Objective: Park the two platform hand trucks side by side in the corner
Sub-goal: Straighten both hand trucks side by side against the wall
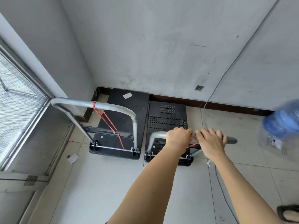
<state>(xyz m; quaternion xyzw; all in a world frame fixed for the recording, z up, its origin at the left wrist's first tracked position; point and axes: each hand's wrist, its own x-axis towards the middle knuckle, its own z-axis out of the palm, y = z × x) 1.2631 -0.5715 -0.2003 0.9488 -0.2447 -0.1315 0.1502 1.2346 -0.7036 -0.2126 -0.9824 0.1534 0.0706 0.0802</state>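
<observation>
Two black platform hand trucks stand side by side in the room's corner. The larger truck (127,110) is on the left, its front against the wall, with an upright silver handle (97,105) and a red cord tied to it. The smaller truck (168,118) has a perforated deck and sits to its right, near the baseboard. My left hand (178,137) and my right hand (210,139) both grip its silver handle (157,135), side by side. A red cord shows between my hands.
A window with a screen (19,101) fills the left wall. A blue water jug (281,122) stands blurred at the right. A thin cable (215,91) hangs down the wall onto the tiled floor. Paper scraps (73,158) lie on the floor, and a shoe (289,213) shows at bottom right.
</observation>
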